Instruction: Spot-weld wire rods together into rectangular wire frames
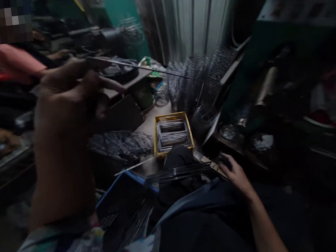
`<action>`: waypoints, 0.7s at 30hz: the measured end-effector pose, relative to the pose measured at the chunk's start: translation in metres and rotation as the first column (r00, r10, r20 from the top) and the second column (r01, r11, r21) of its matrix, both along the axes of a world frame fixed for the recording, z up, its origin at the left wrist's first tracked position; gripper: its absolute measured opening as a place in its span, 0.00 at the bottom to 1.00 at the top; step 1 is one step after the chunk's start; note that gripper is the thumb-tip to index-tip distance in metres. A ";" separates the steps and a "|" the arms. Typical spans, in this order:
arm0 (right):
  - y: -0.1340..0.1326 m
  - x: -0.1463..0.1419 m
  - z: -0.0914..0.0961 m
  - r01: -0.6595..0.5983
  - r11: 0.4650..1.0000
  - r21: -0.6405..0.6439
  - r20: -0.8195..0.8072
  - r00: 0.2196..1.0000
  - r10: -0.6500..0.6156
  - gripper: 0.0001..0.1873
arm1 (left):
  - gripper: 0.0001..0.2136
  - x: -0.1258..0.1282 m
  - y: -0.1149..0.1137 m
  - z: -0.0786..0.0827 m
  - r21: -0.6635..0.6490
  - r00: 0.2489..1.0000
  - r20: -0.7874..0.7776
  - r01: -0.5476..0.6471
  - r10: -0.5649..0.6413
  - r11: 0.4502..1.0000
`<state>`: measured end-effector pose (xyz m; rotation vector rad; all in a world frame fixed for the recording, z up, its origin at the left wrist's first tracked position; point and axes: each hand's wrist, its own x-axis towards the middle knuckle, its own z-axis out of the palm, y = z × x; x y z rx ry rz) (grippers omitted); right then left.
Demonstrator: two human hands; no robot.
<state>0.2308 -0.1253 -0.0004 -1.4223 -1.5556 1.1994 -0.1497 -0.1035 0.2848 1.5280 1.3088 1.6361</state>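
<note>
I see one thin, straight metal rod (149,68) pinched between the thumb and fingers of my left hand (68,88), slanting out over the workspace. My right hand (235,171), lower down, grasps the right end of a bundle of slim, dark rods (176,173) stretched across the dark-trousered lap; blur keeps me from counting them. Beyond the knee stands one yellow plastic crate (169,115), packed with rectangular wire frames (173,135) in two rows, too many to count. One blue crate (111,190), beside the lap, holds loose, thin rods (138,224). Farther back, I make out stacked wire racks (191,75) before ridged, grey sheeting (185,14).
</note>
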 end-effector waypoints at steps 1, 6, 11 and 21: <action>0.005 0.001 0.004 0.008 1.000 0.019 -0.070 0.998 -0.007 0.35 | 0.08 0.000 0.010 -0.007 -0.035 0.996 0.067 0.059 -0.057 0.998; 0.000 0.002 -0.005 -0.016 0.991 -0.135 -0.351 0.936 -0.033 0.39 | 0.10 0.009 0.075 -0.095 -0.332 0.833 0.535 0.361 -0.141 0.872; -0.045 0.017 -0.028 0.191 0.928 -0.320 -0.385 0.869 -0.312 0.31 | 0.09 0.037 0.099 -0.205 -0.504 0.756 0.654 0.449 -0.014 0.737; -0.082 0.082 -0.001 0.556 0.679 -0.480 -0.299 0.624 -0.722 0.32 | 0.43 0.110 -0.013 -0.263 -0.840 0.851 0.460 0.509 -0.251 0.186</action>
